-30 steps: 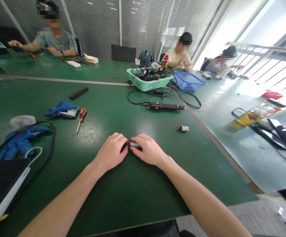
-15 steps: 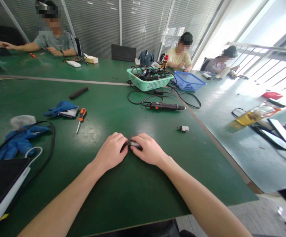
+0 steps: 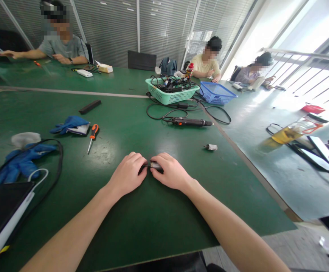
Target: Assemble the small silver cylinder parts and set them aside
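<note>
In the middle of the green table (image 3: 153,223), my right hand (image 3: 171,170) is closed around a small silver cylinder (image 3: 154,165) that looks like a small motor. Its front end points left, out from between thumb and fingers. My left hand (image 3: 129,172) faces it, thumb and fingers curled on something dark, mostly hidden by the fingers, at the cylinder's tip. Both hands rest low on the tabletop. A similar small silver motor (image 3: 211,147) with a short shaft lies off to the right.
Left lie an orange-black screwdriver (image 3: 93,138), blue gloves (image 3: 19,162), a dark bar (image 3: 90,107) and a black-screened device (image 3: 5,211). Beyond are a corded electric screwdriver (image 3: 193,122), a green basket (image 3: 167,97) of tools and a blue basket (image 3: 217,94). Several people sit around the table.
</note>
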Demonstrator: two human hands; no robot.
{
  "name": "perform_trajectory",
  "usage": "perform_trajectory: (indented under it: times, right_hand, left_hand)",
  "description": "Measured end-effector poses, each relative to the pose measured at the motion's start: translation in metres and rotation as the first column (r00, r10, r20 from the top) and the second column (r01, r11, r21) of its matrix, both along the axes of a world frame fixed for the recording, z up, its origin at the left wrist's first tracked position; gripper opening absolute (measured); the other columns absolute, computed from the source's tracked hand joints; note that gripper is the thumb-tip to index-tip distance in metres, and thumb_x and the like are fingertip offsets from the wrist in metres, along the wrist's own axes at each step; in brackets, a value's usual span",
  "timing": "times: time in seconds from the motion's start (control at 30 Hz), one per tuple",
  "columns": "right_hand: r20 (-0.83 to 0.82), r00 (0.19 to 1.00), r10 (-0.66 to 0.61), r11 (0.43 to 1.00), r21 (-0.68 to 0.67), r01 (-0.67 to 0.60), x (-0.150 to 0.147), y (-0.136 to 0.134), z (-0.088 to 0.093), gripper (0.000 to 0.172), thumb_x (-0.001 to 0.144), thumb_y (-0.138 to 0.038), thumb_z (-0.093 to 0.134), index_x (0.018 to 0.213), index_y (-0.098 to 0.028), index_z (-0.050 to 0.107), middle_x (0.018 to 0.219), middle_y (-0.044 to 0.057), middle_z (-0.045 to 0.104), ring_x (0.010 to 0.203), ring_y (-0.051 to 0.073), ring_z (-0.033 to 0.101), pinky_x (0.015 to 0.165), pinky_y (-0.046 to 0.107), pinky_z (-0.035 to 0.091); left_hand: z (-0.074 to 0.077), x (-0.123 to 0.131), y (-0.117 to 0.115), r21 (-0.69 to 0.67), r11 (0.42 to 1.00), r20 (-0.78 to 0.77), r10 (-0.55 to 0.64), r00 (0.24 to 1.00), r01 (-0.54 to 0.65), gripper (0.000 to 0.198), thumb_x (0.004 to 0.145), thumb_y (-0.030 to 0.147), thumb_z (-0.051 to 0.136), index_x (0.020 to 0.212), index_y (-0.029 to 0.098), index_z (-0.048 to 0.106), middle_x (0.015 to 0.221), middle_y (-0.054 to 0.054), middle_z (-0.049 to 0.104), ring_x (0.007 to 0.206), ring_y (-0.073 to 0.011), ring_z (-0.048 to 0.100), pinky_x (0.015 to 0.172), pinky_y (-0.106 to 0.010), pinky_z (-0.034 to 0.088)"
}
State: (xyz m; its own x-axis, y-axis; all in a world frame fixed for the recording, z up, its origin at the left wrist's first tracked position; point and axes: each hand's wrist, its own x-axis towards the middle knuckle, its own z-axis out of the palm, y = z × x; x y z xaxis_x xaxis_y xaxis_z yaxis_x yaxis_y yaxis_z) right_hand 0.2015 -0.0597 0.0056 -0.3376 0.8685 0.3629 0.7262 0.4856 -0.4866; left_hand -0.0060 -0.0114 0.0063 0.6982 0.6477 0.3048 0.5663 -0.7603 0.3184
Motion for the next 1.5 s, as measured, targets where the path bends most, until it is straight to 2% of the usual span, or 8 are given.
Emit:
perform_trajectory:
  times: [0.8,0.97,1.07,1.13,1.27,1.4,1.5]
  right_hand:
    - [0.083,0.996,0.039,0.999,-0.002,-0.039,0.003,-0.001,0.005,0.028,0.094,-0.021,0.063,0.123,-0.019,0.063,0.114,0.01,0.07,0.109,0.026,0.062,0.099,0.041,0.052]
    - [0.17,0.978,0.121,0.993,-0.021,-0.119,0.009,-0.003,0.012,0.035,0.098,-0.015,0.056,0.132,-0.022,0.061,0.12,0.011,0.066,0.112,0.025,0.061,0.1,0.04,0.051]
    - [0.322,0.935,0.149,0.989,-0.031,-0.147,0.012,-0.004,0.019,0.036,0.102,-0.014,0.048,0.134,-0.023,0.061,0.122,0.01,0.065,0.112,0.024,0.059,0.099,0.038,0.05]
    - [0.431,0.894,0.118,0.993,-0.035,-0.114,0.018,0.0,0.022,0.036,0.103,-0.015,0.046,0.135,-0.024,0.061,0.123,0.009,0.065,0.113,0.023,0.059,0.101,0.037,0.048]
    - [0.5,0.866,-0.013,1.0,-0.018,0.025,0.05,0.021,0.023,0.04,0.099,-0.008,0.046,0.134,-0.021,0.06,0.12,0.011,0.068,0.117,0.026,0.058,0.102,0.039,0.045]
    - [0.511,0.85,-0.13,0.987,-0.011,0.158,0.112,0.04,0.017,0.043,0.093,-0.002,0.046,0.128,-0.019,0.065,0.121,0.013,0.07,0.115,0.028,0.062,0.1,0.041,0.046]
    - [0.496,0.847,-0.191,0.975,-0.008,0.224,0.158,0.037,0.011,0.042,0.096,-0.009,0.045,0.132,-0.019,0.064,0.124,0.014,0.07,0.115,0.029,0.064,0.1,0.042,0.049]
  left_hand:
    - [0.0,0.001,-0.001,0.01,0.999,-0.012,-0.035,0.999,0.035,0.01,0.099,0.018,0.056,0.094,0.02,0.064,0.095,-0.006,0.062,0.097,-0.0255,0.056,0.087,-0.039,0.049]
    - [-0.004,0.0,0.001,0.011,1.0,-0.015,0.018,1.0,-0.018,0.009,0.101,0.023,0.058,0.097,0.019,0.065,0.097,-0.006,0.063,0.1,-0.0264,0.057,0.088,-0.04,0.049]
    - [-0.006,0.0,0.002,0.007,0.997,-0.011,0.074,0.997,-0.074,0.013,0.1,0.031,0.063,0.098,0.019,0.066,0.099,-0.006,0.065,0.101,-0.027,0.057,0.089,-0.041,0.049]
    - [-0.006,0.0,0.002,0.002,0.995,-0.018,0.095,0.995,-0.095,0.017,0.099,0.036,0.066,0.098,0.019,0.067,0.099,-0.006,0.066,0.101,-0.0274,0.057,0.089,-0.042,0.049]
    - [-0.002,0.0,0.0,-0.004,0.996,-0.036,0.094,0.995,-0.094,0.018,0.1,0.036,0.064,0.099,0.019,0.068,0.1,-0.006,0.066,0.102,-0.0274,0.057,0.09,-0.043,0.049]
    - [0.001,0.0,0.0,-0.008,0.996,-0.033,0.086,0.996,-0.086,0.016,0.102,0.032,0.061,0.099,0.018,0.068,0.1,-0.006,0.066,0.102,-0.0267,0.057,0.09,-0.042,0.049]
    - [-0.001,-0.001,0.0,0.002,0.996,-0.028,0.085,0.996,-0.085,0.014,0.101,0.031,0.061,0.099,0.019,0.068,0.1,-0.006,0.066,0.101,-0.0262,0.057,0.091,-0.042,0.049]
